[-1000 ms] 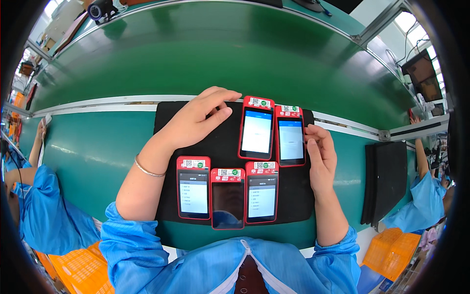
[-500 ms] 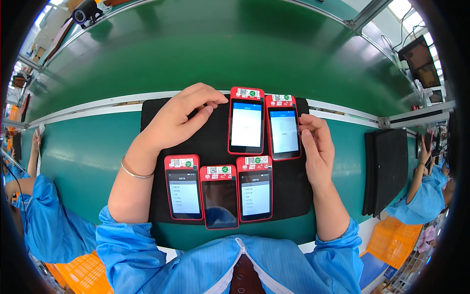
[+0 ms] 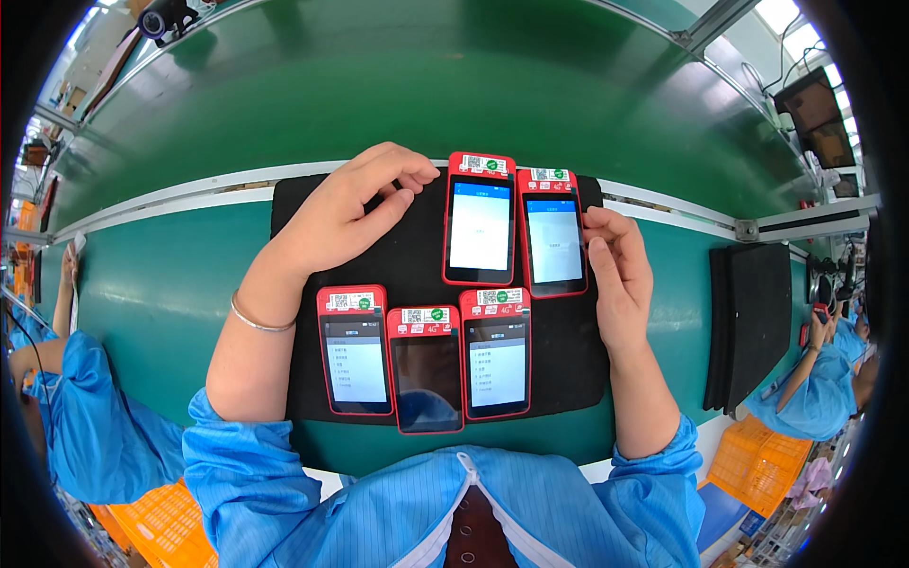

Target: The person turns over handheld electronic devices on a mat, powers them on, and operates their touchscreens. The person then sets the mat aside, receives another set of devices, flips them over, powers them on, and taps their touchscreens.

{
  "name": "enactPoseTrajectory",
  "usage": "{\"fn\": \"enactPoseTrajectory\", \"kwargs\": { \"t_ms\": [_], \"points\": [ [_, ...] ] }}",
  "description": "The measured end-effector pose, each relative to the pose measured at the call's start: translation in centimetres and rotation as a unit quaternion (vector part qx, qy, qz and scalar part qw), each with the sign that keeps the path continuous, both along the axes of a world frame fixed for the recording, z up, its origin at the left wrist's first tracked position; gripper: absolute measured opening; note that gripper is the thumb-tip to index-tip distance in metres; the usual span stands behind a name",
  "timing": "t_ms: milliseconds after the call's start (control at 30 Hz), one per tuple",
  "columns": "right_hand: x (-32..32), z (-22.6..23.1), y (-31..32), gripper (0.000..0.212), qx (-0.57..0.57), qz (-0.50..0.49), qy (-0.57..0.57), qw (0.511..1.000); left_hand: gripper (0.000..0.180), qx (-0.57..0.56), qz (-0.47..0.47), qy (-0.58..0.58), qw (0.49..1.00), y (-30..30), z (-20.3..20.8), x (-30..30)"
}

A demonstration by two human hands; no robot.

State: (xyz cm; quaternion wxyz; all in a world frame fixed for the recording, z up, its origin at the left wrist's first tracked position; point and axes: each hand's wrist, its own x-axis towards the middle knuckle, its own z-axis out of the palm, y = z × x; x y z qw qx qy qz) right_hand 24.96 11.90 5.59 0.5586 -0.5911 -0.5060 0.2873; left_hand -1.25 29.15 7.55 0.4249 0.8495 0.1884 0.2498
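Several red handheld payment terminals lie face up on a black mat (image 3: 312,213). In the far row, the left terminal (image 3: 480,227) and the right terminal (image 3: 556,241) show lit screens with blue top bars. Nearer me, the left terminal (image 3: 358,364) and the right terminal (image 3: 497,369) display lists; between them, the middle terminal (image 3: 428,379) has a dark screen. My left hand (image 3: 369,199) is open and empty, its bent fingers just left of the far left terminal. Beside the far right terminal's right edge is my right hand (image 3: 620,270), open, thumb and fingers apart; whether its fingertips touch the edge I cannot tell.
A stack of black mats (image 3: 753,327) lies at the right of the green table (image 3: 180,303). A green panel (image 3: 398,85) rises behind a metal rail. Co-workers in blue sit on both sides, near an orange crate (image 3: 757,464) and another crate (image 3: 166,525).
The view has shifted slightly, so the terminals and mat sit a little higher in the picture. Both hands keep nearly the same places beside the far terminals.
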Motion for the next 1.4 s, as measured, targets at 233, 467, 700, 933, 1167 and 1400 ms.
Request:
{"fn": "enactPoseTrajectory", "kwargs": {
  "t_ms": [233,467,700,933,1167,1400],
  "points": [
    [-0.1,0.03,-0.04,0.024,-0.004,-0.001,0.006,1.0,0.031,-0.011,-0.007,0.008,1.0,0.04,-0.04,-0.09],
    [-0.27,0.38,-0.11,0.024,-0.007,-0.002,0.012,1.0,0.031,-0.006,-0.011,0.005,1.0,0.06,-0.05,-0.19],
    [-0.31,0.58,-0.06,0.024,-0.011,-0.006,0.014,1.0,0.03,-0.007,-0.008,0.015,1.0,0.1,0.15,-0.15],
    [0.02,0.32,-0.11,0.024,-0.015,-0.001,0.016,1.0,0.027,-0.002,-0.011,0.021,1.0,0.13,0.29,-0.12],
    [-0.14,0.38,-0.35,0.024,-0.015,-0.001,0.014,1.0,0.025,0.004,-0.014,0.021,1.0,0.0,0.43,-0.23],
    [-0.13,0.49,-0.12,0.024,-0.007,0.001,0.015,1.0,0.026,0.009,-0.014,0.017,1.0,0.06,0.58,-0.11]
  ]
}}
